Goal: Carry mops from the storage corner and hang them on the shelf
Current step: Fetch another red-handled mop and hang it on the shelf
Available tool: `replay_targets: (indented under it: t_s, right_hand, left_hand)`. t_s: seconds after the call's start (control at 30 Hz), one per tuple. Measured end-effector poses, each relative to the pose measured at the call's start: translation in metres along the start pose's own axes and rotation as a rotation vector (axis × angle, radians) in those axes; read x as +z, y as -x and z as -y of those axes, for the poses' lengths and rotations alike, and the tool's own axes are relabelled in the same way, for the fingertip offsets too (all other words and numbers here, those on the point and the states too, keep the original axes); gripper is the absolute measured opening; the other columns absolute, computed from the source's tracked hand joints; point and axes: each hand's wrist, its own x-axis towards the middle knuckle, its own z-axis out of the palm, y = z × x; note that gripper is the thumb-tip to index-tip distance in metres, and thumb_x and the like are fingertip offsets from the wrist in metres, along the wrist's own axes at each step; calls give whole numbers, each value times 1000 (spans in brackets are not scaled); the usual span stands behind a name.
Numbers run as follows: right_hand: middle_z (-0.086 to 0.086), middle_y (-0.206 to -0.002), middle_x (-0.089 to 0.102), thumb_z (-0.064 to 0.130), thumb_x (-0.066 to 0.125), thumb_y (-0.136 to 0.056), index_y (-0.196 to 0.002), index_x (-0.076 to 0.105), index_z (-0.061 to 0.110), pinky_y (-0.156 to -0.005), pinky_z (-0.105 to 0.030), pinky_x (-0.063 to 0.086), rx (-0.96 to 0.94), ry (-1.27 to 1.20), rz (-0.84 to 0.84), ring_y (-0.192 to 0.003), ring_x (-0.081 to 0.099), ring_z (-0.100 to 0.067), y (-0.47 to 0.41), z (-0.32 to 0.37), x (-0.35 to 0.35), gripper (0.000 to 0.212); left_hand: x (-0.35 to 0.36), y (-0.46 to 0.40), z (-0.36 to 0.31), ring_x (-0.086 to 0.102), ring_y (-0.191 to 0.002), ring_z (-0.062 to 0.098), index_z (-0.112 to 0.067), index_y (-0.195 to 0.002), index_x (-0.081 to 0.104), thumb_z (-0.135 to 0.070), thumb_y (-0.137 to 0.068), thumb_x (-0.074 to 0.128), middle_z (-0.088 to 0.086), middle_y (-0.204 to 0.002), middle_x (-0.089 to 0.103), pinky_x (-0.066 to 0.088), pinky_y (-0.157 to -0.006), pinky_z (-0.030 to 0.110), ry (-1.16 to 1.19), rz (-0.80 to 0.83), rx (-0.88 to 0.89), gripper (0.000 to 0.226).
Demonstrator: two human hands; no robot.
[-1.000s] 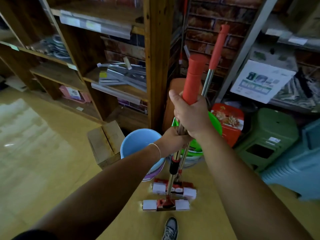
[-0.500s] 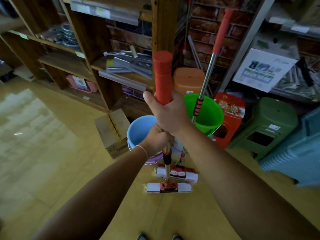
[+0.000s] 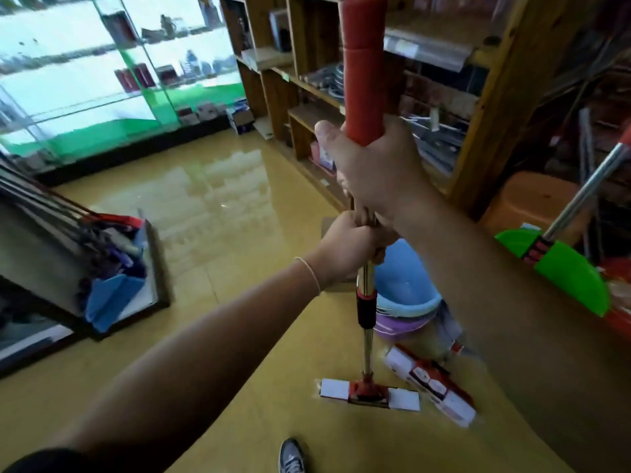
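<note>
Mop held upright in both hands beside the wooden shelf

Mop [image 3: 366,322] stands nearly upright in the middle of the view, its red grip at the top, a shiny pole below, and its red-and-white head [image 3: 369,394] down by the yellow floor [image 3: 211,213]; whether the head touches the floor cannot be told. The right hand [image 3: 375,172] is wrapped around the lower end of the red grip, thumb out to the left. The left hand [image 3: 351,247] is curled around the pole just beneath, touching the right hand.

A second mop [image 3: 580,196] leans up to the right, its packaged head [image 3: 432,384] lying on the floor just beside the held mop's head. Behind the pole sit a blue bucket [image 3: 406,285] stacked on a purple one, and a green basin [image 3: 566,268] to the right. The wooden shelf [image 3: 495,107] rises close behind the hands, with an orange stool [image 3: 526,203] at its foot.

Open floor stretches to the left and ahead, as far as a glass display case [image 3: 102,80]. At the left edge a low rack [image 3: 112,268] holds more long-handled cleaning tools with blue heads. A shoe [image 3: 291,455] shows at the bottom.
</note>
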Motion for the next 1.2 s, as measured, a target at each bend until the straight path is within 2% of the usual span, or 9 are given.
replay_targets:
  t_s: [0.07,0.13,0.27,0.5,0.6,0.83,0.97,1.1,1.2]
  right_hand:
    - [0,-57,46,32,70,-87,-65,48,24,-50,-29,42,-6,-26,30,-45,46,-11,1,7,21,32]
    - [2,-58,45,36,70,-85,-68,48,25,-52,-31,43,-2,-46,59,-46,46,-13,2,11,43,30]
    - [1,-59,46,35,70,-85,-68,48,26,-55,-36,44,13,-78,121,-49,48,-16,2,16,98,29]
    - [2,-56,42,29,70,-89,-73,48,22,-52,-34,42,44,-184,309,-44,43,-15,-7,24,237,28]
    - [5,-50,38,27,69,-90,-67,45,23,-49,-32,38,50,-226,406,-42,38,-15,-9,31,312,34]
    - [2,-50,37,25,67,-92,-60,43,21,-53,-37,40,9,-235,548,-43,38,-20,-8,53,458,40]
    - [1,-49,38,31,68,-87,-58,42,22,-52,-38,40,-44,-243,624,-46,39,-23,-10,69,531,40]
    - [2,-46,39,28,69,-87,-52,43,24,-50,-38,41,-76,-287,711,-44,41,-24,-9,80,602,44]
    - [2,-46,39,30,69,-87,-53,44,24,-50,-40,42,-106,-320,782,-44,42,-23,-10,83,654,42]
  left_hand:
    - [-21,12,1,49,-55,24,-6,-70,62,-25,-62,67,11,-60,51,44,-56,36,-23,-39,11,21]
    - [-43,23,2,50,-55,24,-9,-65,61,-18,-68,64,8,-57,53,45,-58,36,-48,-78,16,10]
    - [-96,44,10,49,-52,21,-11,-63,58,-8,-78,62,1,-52,51,45,-60,39,-23,-148,9,16]
    - [-228,87,27,47,-59,26,-12,-58,52,-20,-70,63,7,-55,47,43,-64,42,-28,-262,-8,18]
    - [-296,111,35,49,-59,26,-6,-65,54,-27,-71,64,10,-58,50,45,-65,43,-51,-330,-26,24]
    - [-427,174,35,52,-61,21,-2,-75,60,-15,-90,61,9,-61,54,44,-62,32,-131,-450,-66,21]
    - [-489,207,30,56,-63,21,5,-77,64,-24,-89,63,8,-63,60,50,-72,41,-158,-583,-77,31]
    - [-547,236,34,56,-59,15,-6,-70,62,-21,-87,63,2,-59,59,49,-69,38,-116,-717,-69,22]
    - [-592,250,40,55,-60,17,2,-74,62,-13,-87,62,9,-63,58,47,-65,32,-61,-809,-56,20]
